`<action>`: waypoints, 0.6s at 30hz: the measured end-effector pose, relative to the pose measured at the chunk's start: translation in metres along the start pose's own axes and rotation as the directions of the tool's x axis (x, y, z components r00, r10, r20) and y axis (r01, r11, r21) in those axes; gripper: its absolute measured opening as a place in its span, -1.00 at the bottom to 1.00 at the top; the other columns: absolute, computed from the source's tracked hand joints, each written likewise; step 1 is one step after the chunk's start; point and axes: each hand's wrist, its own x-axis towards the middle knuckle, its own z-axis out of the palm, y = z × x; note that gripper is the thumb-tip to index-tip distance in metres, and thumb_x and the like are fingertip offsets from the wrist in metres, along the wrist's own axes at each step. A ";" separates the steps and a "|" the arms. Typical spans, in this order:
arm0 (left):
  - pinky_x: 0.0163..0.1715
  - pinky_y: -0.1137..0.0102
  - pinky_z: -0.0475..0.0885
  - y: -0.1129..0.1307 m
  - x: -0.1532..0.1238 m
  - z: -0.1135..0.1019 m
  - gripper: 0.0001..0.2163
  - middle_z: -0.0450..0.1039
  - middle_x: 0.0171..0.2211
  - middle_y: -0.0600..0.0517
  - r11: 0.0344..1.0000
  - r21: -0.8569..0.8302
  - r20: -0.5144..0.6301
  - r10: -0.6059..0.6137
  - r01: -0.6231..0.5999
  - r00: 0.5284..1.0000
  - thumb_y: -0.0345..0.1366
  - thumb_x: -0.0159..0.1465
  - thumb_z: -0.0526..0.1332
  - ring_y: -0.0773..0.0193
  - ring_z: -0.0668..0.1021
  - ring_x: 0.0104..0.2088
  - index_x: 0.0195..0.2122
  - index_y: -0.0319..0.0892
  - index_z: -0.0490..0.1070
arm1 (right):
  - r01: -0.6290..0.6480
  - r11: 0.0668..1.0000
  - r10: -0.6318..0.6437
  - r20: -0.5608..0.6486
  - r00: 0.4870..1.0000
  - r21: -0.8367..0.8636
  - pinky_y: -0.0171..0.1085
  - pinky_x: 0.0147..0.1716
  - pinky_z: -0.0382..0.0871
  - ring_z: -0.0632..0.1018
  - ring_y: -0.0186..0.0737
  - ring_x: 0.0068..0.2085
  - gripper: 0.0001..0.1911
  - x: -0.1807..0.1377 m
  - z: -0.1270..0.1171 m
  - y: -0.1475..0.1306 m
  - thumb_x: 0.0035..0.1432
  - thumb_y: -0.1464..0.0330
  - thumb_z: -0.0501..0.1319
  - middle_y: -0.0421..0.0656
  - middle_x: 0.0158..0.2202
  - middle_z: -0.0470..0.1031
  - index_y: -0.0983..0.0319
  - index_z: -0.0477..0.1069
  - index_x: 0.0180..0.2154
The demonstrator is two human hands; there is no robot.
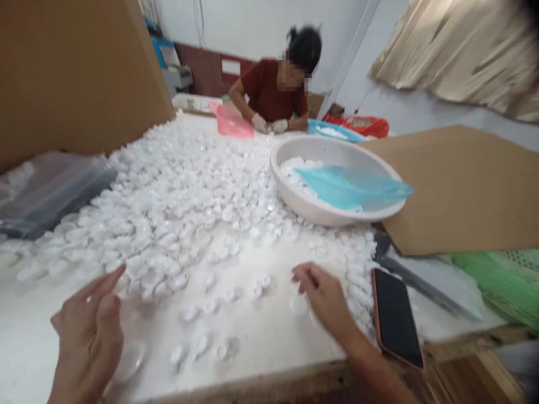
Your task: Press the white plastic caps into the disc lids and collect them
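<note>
Many glossy, round white pieces (pixel 177 179) | left hand (pixel 88 342): spread apart | right hand (pixel 326 300): grip unclear | smooth, rounded basin (pixel 320 215)

I see a phone (pixel 398 317) at the table (pixel 269 342)'s near edge, brown cardboard (pixel 458 191) toward its right edge, a curtain (pixel 455 56) beyond.

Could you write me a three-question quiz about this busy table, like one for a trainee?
1. True or false: the phone lies nearer the right hand than the left hand.
2. Which covers some white pieces in the basin? a) a red glove; b) a blue sheet; c) a metal spoon.
3. Fill in: the co-worker across the table wears pale ____.

Key: 1 true; 2 b; 3 gloves.
</note>
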 end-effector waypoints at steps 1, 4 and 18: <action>0.10 0.04 0.10 0.009 0.000 -0.003 -0.60 0.36 -0.02 0.11 1.000 0.008 -0.034 0.005 -0.005 0.999 -0.10 0.28 -0.16 0.04 0.34 0.08 0.11 0.20 0.20 | -0.020 0.998 0.018 -0.032 0.999 -0.052 -0.30 -0.34 0.32 0.47 -0.27 -0.36 -0.75 0.002 -0.012 0.008 0.23 0.30 -0.01 -0.16 -0.38 0.48 0.24 0.40 -0.27; 0.12 0.03 0.06 0.025 0.002 -0.005 -0.57 0.40 -0.09 -0.03 0.999 0.032 -0.057 0.028 -0.027 0.998 -0.10 0.29 -0.18 0.02 0.35 0.08 0.06 -0.01 0.32 | 0.083 0.957 -0.065 0.076 0.995 -0.277 -0.20 -0.18 0.31 0.45 -0.17 -0.17 -0.78 0.000 -0.030 0.020 0.16 0.32 0.10 -0.09 -0.19 0.45 0.23 0.39 -0.17; 0.07 0.21 0.14 0.017 -0.009 -0.004 -0.63 0.34 -0.09 -0.10 0.999 0.032 -0.099 -0.040 0.043 0.994 -0.24 0.35 -0.15 0.20 0.32 0.02 0.02 -0.19 0.33 | 0.434 0.691 -0.378 0.223 0.899 -0.579 -0.08 -0.16 0.29 0.42 -0.03 -0.17 -0.73 -0.008 -0.013 0.063 0.20 0.23 0.03 -0.05 -0.24 0.44 0.24 0.40 -0.22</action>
